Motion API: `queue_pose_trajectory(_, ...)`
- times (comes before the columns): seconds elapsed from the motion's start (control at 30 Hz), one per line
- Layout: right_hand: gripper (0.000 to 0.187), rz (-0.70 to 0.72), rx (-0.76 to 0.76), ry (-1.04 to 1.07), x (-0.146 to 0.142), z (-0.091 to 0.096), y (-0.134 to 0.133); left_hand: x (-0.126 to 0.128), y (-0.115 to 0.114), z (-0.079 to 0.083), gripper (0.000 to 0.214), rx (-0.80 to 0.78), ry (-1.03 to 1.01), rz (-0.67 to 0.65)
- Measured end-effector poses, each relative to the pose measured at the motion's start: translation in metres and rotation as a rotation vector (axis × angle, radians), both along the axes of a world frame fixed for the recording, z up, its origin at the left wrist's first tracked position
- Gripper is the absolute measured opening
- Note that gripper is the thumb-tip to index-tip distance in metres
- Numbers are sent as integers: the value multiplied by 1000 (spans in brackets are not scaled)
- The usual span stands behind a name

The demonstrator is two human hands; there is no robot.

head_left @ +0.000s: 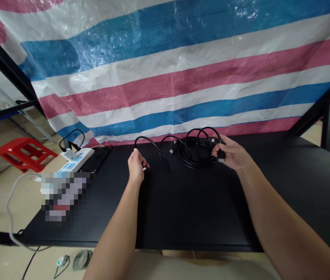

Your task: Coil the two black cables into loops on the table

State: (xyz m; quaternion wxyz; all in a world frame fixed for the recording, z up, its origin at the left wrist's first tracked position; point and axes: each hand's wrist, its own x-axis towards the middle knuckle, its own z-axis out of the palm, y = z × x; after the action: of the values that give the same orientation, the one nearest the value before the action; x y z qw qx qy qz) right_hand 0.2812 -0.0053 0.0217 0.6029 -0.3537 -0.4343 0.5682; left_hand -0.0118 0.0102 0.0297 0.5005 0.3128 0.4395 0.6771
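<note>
A bundle of coiled black cables (195, 149) with white-tipped plugs lies at the back of the black table (182, 210). My right hand (231, 153) is closed on the right side of the coil, pinching a black plug. My left hand (136, 165) is closed round one cable end (145, 140), which arches up and back toward the coil; a small white tip shows by its fingers.
A white power strip (76, 159) with a black cord and a dark phone (96, 159) lie at the table's left rear. A blurred patch sits on the left front corner. A red stool (25, 152) stands on the floor left. A striped tarp (182, 70) hangs behind.
</note>
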Motion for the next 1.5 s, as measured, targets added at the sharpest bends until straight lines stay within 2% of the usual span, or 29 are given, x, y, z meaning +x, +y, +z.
queue_pose_trajectory(0.1,39,-39,-3,17,-3,4,0,-3,-1,5,40,-53,-116,11)
queue_pose_trajectory(0.27,27,-131,-55,2,-5,8,1,-8,0,11,36,-192,-210,-89)
queue_pose_trajectory(0.33,25,-274,-19,6,-5,7,3,-10,1,12,36,-199,-246,-108)
queue_pose_trajectory(0.43,36,-584,168,-15,-5,2,7,-19,2,14,37,-154,-352,-83)
queue_pose_trajectory(0.53,48,-874,381,-156,-3,-4,9,-36,4,15,39,-94,-489,4)
queue_pose_trajectory(0.6,53,-985,434,-299,0,-7,10,-48,5,16,40,-77,-558,69)
queue_pose_trajectory(0.7,63,-999,397,-481,5,-13,10,-60,5,17,42,-66,-647,130)
queue_pose_trajectory(0.8,79,-988,357,-602,8,-19,12,-61,3,19,42,-67,-713,152)
queue_pose_trajectory(0.93,98,-1119,388,-742,6,-22,17,-57,2,22,43,-57,-730,179)
queue_pose_trajectory(1.0,96,-1212,375,-796,3,-21,18,-57,2,22,43,-33,-738,149)
queue_pose_trajectory(1.07,84,-1268,290,-790,1,-18,18,-59,1,23,43,0,-746,136)
queue_pose_trajectory(1.17,59,-1262,111,-634,-1,-13,16,-63,-1,22,44,42,-747,136)
queue_pose_trajectory(1.23,50,-1229,60,-474,-2,-7,14,-63,-2,22,43,65,-730,88)
queue_pose_trajectory(1.3,45,-1150,64,-330,-6,0,12,-59,-4,21,42,77,-682,14)
queue_pose_trajectory(1.37,41,-1004,101,-241,-13,6,9,-51,-5,22,42,64,-619,-55)
queue_pose_trajectory(1.43,42,-850,163,-194,-23,9,6,-41,-6,22,42,19,-565,-123)
queue_pose_trajectory(1.5,45,-754,210,-174,-34,9,5,-29,-7,21,42,-51,-521,-193)
